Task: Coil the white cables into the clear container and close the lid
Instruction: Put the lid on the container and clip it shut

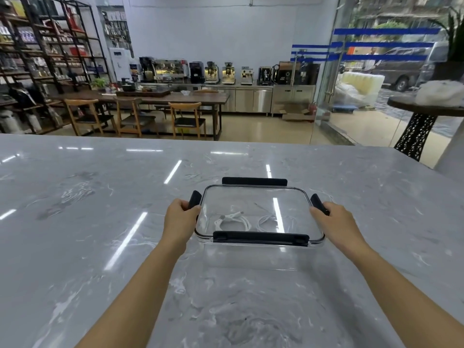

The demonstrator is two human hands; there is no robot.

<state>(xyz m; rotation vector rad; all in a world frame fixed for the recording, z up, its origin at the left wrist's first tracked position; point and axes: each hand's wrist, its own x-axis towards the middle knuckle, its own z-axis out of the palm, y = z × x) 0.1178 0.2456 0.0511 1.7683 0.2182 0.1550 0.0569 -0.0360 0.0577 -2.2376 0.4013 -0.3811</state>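
Note:
A clear rectangular container (258, 254) stands on the grey marble counter with its clear lid (253, 199) on top. The lid has black latches on all four sides. The near latch (261, 238) lies folded down; the far latch (254, 181) sticks out. Two coiled white cables (232, 220) (267, 221) lie side by side inside, seen through the lid. My left hand (179, 219) grips the left latch (194, 200). My right hand (335, 222) grips the right latch (317, 202).
The marble counter (100, 234) stretches wide around the container. Beyond its far edge are a wooden table with chairs (140, 114), shelves at the left, coffee machines along the back wall and a glass door at the right.

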